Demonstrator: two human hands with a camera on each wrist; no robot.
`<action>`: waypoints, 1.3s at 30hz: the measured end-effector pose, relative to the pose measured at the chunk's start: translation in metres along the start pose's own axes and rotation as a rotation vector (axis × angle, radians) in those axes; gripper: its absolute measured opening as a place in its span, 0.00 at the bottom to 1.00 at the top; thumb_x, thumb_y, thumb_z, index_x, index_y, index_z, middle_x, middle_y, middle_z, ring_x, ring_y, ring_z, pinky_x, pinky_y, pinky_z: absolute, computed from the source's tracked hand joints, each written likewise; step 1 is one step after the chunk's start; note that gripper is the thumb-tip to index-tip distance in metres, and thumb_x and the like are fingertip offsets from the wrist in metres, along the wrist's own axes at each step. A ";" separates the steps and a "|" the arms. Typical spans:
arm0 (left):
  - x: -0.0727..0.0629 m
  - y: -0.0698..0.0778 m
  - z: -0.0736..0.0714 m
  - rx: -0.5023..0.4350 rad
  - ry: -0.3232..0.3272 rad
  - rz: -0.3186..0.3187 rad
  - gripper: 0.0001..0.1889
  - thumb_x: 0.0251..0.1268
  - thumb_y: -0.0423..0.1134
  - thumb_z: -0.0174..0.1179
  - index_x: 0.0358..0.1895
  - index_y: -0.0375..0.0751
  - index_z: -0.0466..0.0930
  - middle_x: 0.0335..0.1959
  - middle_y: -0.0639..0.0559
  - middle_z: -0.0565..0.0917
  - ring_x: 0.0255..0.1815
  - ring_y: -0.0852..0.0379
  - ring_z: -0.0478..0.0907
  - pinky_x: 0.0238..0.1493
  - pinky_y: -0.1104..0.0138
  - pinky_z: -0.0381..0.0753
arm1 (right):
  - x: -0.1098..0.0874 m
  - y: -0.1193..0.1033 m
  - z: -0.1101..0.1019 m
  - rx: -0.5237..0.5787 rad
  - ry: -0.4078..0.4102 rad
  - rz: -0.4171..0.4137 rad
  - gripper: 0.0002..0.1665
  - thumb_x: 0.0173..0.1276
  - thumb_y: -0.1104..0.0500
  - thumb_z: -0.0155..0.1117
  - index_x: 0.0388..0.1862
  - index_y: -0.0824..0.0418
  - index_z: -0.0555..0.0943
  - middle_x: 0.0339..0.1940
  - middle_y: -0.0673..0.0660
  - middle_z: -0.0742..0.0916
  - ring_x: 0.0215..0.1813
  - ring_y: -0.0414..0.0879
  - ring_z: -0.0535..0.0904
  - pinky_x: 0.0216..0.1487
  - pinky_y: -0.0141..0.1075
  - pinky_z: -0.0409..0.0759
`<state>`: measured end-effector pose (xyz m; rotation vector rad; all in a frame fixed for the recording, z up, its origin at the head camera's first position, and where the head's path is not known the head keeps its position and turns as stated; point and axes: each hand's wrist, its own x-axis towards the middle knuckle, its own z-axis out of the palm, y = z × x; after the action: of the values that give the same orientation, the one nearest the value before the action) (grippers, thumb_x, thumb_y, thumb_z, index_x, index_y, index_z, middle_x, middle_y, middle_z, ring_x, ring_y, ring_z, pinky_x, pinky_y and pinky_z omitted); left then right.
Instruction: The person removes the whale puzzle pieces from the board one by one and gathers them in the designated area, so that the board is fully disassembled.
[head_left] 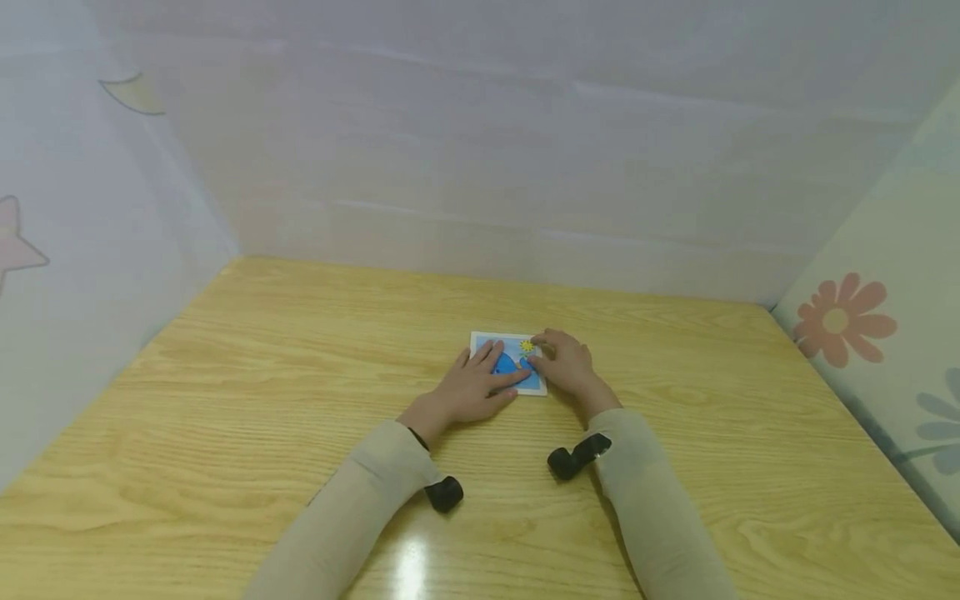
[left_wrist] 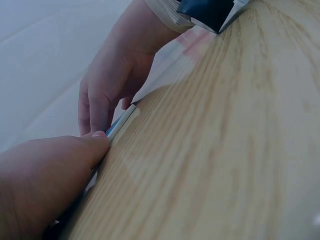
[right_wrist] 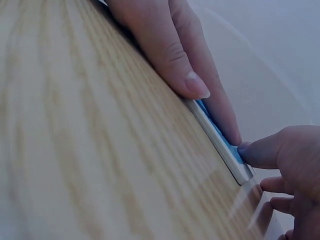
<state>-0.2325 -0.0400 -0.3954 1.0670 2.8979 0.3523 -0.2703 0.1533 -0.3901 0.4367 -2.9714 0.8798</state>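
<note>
A: What is on the desk?

B: A pale wood-grain desk (head_left: 262, 375) carries a thin, rectangular, white-bordered board (head_left: 534, 382) with a light-blue picture; it lies flat, about midway between the desk's left and right edges and nearer the far edge; a rounded, bright-blue shape (head_left: 506, 364) fills its middle, and a small yellow sun (head_left: 527, 346) sits near its far right corner.

A: And the hands?

B: The left hand (head_left: 472, 390) lies across the board from its left side, fingers spread and fairly straight; that grip is loose, resting on the board rather than closed round it; the right hand (head_left: 564, 362) bends over the board's right side, its thumb tip on the blue surface just beside the left index fingertip; whether that grip pinches anything, I cannot tell.

A: Anything around them?

B: Two beige sleeves (head_left: 652, 492) reach in from the desk's near side, a small black device (head_left: 444, 494) at each wrist; a whitish sheet (head_left: 510, 150) hangs behind the far edge; a red flower print (head_left: 843, 321) shows beyond the right edge.
</note>
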 end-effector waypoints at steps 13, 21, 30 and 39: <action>0.002 0.002 0.000 -0.016 -0.012 -0.007 0.23 0.65 0.56 0.33 0.63 0.65 0.55 0.66 0.39 0.42 0.66 0.45 0.34 0.59 0.49 0.36 | 0.004 -0.002 -0.001 0.017 -0.024 0.059 0.19 0.58 0.54 0.58 0.48 0.60 0.73 0.57 0.60 0.71 0.61 0.59 0.57 0.57 0.57 0.42; 0.004 0.003 0.001 0.002 -0.016 -0.014 0.23 0.65 0.56 0.33 0.63 0.65 0.54 0.66 0.39 0.42 0.66 0.45 0.35 0.59 0.49 0.36 | 0.007 0.001 0.002 0.029 -0.004 0.087 0.20 0.58 0.55 0.58 0.49 0.61 0.72 0.59 0.60 0.69 0.62 0.56 0.56 0.59 0.51 0.43; 0.005 0.003 0.003 0.007 -0.016 -0.018 0.22 0.65 0.57 0.33 0.63 0.67 0.54 0.66 0.39 0.42 0.66 0.45 0.35 0.59 0.49 0.36 | 0.006 0.001 0.003 0.100 0.055 0.070 0.18 0.57 0.58 0.59 0.46 0.63 0.73 0.56 0.62 0.71 0.60 0.57 0.59 0.58 0.49 0.49; 0.005 0.004 0.003 0.014 -0.020 -0.028 0.22 0.65 0.57 0.32 0.63 0.68 0.53 0.67 0.40 0.41 0.66 0.45 0.34 0.59 0.49 0.36 | 0.005 0.000 0.002 0.244 0.120 0.056 0.15 0.54 0.64 0.60 0.42 0.66 0.75 0.46 0.62 0.76 0.53 0.55 0.66 0.55 0.47 0.59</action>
<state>-0.2333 -0.0329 -0.3975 1.0244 2.8988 0.3189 -0.2745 0.1508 -0.3915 0.2933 -2.7908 1.2343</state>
